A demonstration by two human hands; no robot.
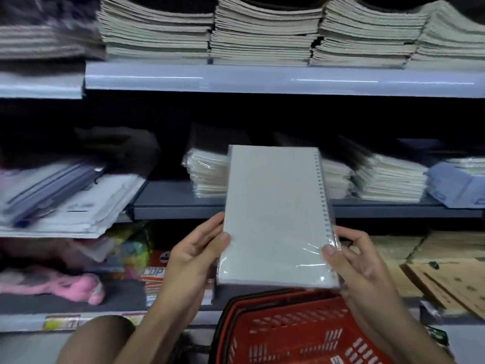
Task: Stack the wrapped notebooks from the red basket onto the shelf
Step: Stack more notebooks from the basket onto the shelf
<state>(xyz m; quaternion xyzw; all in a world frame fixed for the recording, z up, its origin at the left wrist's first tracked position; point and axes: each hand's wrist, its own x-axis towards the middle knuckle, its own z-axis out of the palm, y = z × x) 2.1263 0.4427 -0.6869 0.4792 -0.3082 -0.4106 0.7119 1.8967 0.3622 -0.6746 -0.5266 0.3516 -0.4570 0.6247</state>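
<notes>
I hold a stack of plastic-wrapped spiral notebooks (275, 214) upright in front of the middle shelf (168, 206), grey cover towards me and spiral binding on the right. My left hand (196, 250) grips its lower left edge, thumb on the cover. At the lower right corner my right hand (351, 261) grips it, thumb on the plastic. The red basket (296, 334) sits directly below the notebooks. Behind them on the shelf stand piles of wrapped notebooks (207, 174).
The upper shelf (262, 80) carries tall stacks of notebooks. Loose papers and folders (60, 203) lie on the left shelf. More wrapped stacks (388, 179) fill the middle shelf to the right. Brown cardboard sheets (446, 269) lie low on the right, pink items (52, 282) low left.
</notes>
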